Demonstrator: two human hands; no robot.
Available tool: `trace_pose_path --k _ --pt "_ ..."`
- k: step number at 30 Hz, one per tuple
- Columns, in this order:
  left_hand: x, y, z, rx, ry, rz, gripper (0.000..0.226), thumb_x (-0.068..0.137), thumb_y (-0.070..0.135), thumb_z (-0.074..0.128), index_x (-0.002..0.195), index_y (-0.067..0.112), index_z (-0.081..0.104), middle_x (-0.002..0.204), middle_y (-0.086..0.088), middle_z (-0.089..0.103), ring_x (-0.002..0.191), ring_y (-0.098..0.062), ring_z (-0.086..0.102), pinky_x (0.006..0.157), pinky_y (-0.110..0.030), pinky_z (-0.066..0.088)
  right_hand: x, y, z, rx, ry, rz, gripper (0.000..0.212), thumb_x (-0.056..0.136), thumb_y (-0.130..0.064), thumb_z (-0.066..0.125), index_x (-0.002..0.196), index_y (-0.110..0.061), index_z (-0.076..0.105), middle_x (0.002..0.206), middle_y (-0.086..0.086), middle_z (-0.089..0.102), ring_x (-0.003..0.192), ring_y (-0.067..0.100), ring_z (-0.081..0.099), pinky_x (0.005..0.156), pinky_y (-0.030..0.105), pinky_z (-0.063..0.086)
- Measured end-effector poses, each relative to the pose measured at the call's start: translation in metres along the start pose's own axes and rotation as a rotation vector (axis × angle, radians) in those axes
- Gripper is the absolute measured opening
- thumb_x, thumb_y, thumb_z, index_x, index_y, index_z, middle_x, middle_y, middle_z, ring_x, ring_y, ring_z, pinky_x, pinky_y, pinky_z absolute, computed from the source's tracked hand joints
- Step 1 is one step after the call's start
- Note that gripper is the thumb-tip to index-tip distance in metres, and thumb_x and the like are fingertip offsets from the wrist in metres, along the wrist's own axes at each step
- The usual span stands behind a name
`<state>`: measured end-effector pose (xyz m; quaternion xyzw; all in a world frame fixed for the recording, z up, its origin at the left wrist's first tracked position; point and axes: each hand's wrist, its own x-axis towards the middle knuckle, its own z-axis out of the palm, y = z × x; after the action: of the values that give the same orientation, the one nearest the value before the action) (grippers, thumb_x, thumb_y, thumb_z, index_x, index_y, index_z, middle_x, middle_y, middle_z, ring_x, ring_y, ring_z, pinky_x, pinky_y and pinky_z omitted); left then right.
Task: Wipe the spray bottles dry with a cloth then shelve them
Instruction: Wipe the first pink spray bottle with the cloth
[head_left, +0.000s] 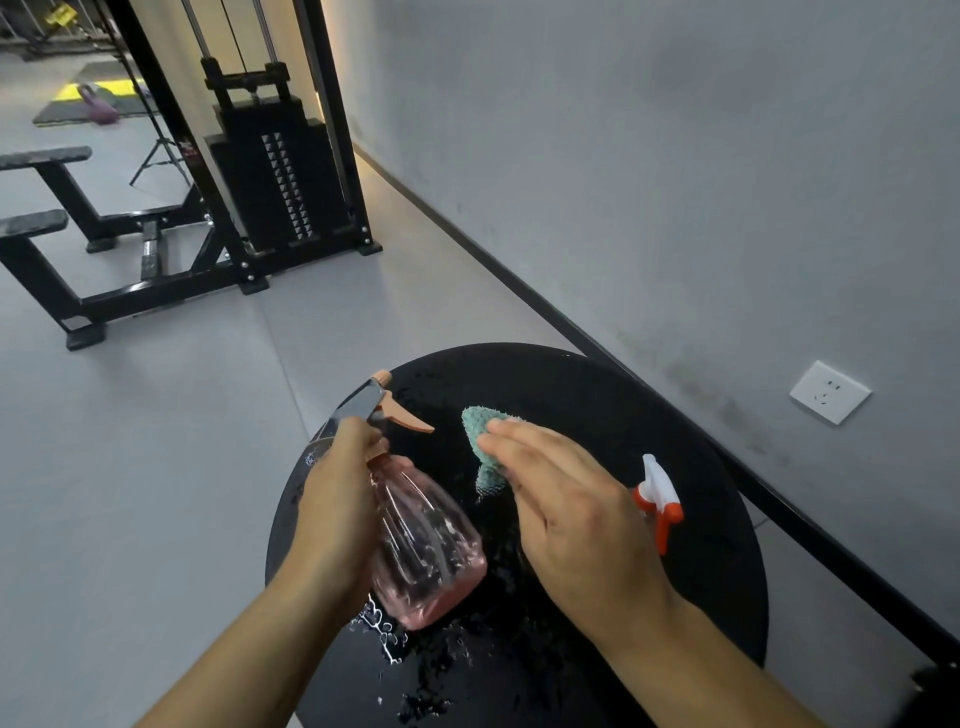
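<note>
- Left hand (337, 499) gripped the pink spray bottle (426, 545) at its neck, fingers curled round just under the trigger head; bottle tilted and lifted over the left side of the round black worktop (587, 384), likely to turn its wet flank toward the cloth.
- Right hand (566, 509) held the teal cloth (480, 426) beneath nearly straight fingers, poised just beside the bottle; whether the thumb pinched the cloth from below could not be told.
- Second bottle, white-and-orange trigger (660, 493), stood near the worktop's right edge, mostly hidden behind the right hand; untouched, probably next in line.
- Water droplets (384, 629) lay scattered across the worktop's near half, beneath the pink bottle.
- Open room: far half of the worktop bare; wall (675, 156) close on the right, open floor (156, 467) to the left.
- No shelf in view.
</note>
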<state>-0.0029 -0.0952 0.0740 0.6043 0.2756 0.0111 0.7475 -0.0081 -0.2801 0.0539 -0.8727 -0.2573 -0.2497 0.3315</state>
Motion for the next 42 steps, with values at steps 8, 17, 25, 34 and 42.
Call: trace_pose_path --k 8,17,25,34,42 --pt "0.004 0.000 -0.001 -0.006 -0.027 0.043 0.040 0.096 0.047 0.061 0.113 0.011 0.066 0.103 -0.010 0.082 0.096 -0.034 0.076 0.104 -0.068 0.053 0.000 0.001 -0.003 -0.005 -0.008 0.017 0.045 0.089 0.008 0.067 0.130 -0.012 0.066 0.131 -0.002 0.065 0.128 0.008 0.055 0.108 0.026 0.045" --pt "0.003 -0.001 0.000 0.036 -0.049 0.082 0.034 0.109 0.053 0.046 0.115 0.023 0.061 0.107 -0.011 0.081 0.098 -0.030 0.076 0.091 -0.059 0.058 0.000 0.002 -0.005 -0.012 -0.007 0.027 0.045 0.090 0.008 0.065 0.130 -0.012 0.067 0.131 -0.003 0.065 0.128 0.007 0.055 0.109 0.026 0.044" --pt "-0.003 0.001 0.002 0.111 -0.057 -0.014 0.046 0.094 0.046 0.049 0.097 0.009 0.075 0.090 -0.014 0.081 0.085 -0.040 0.075 0.099 -0.071 0.054 0.000 0.006 -0.007 -0.003 -0.008 0.043 0.044 0.092 0.006 0.063 0.131 -0.012 0.065 0.132 -0.003 0.065 0.128 0.008 0.055 0.109 0.026 0.044" --pt "-0.001 0.005 -0.007 0.039 -0.162 0.023 0.041 0.102 0.052 0.059 0.117 0.014 0.066 0.109 -0.013 0.070 0.107 -0.037 0.069 0.107 -0.069 0.049 0.001 0.006 -0.007 0.001 0.004 0.059 0.044 0.091 0.006 0.064 0.131 -0.013 0.066 0.132 -0.004 0.065 0.128 0.007 0.055 0.110 0.024 0.043" --pt "-0.004 0.005 -0.003 0.001 -0.196 -0.032 0.037 0.100 0.054 0.060 0.123 0.025 0.066 0.118 -0.016 0.070 0.104 -0.038 0.073 0.090 -0.063 0.060 0.001 0.007 -0.008 -0.004 0.011 0.065 0.043 0.091 0.005 0.065 0.130 -0.013 0.066 0.131 -0.003 0.065 0.127 0.007 0.055 0.109 0.023 0.043"
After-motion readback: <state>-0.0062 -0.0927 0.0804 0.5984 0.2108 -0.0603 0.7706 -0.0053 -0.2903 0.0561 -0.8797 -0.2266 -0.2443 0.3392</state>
